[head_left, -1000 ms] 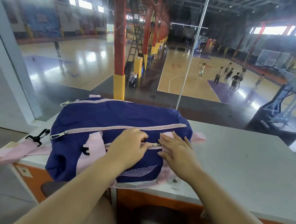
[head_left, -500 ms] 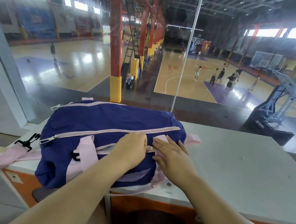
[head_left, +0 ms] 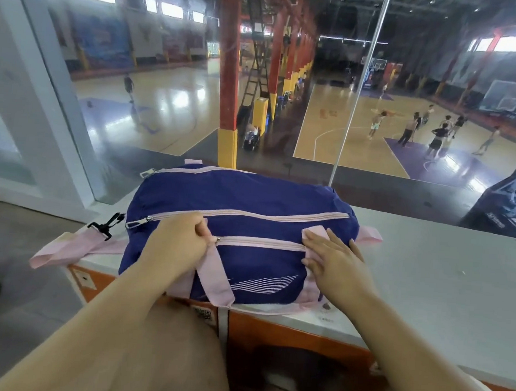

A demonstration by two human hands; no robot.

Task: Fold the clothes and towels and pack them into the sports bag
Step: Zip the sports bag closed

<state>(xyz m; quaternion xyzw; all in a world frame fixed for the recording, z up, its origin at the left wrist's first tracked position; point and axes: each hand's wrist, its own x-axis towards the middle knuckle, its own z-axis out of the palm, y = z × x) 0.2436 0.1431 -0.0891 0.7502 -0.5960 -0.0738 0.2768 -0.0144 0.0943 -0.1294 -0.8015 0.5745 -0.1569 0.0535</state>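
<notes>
Sports bag on counter, both hands on its front pocket zip.

A pink shoulder strap [head_left: 66, 251] with a black clip [head_left: 105, 225] trails off the counter's left edge. The navy sports bag [head_left: 250, 201] lies lengthwise at the left end of the grey counter [head_left: 441, 282], its near side overhanging the front edge, and the upper zip [head_left: 279, 217] looks drawn shut. The left hand [head_left: 175, 244] is curled, with thumb and fingers pinching the slider [head_left: 217, 239] at the left end of the lower zip [head_left: 263, 243], just above a pink handle [head_left: 215, 277]. The right hand [head_left: 334, 260] lies flat with its fingers straight, pressing on the bag's right end where the lower zip ends. Beyond the glass is a basketball court.
</notes>
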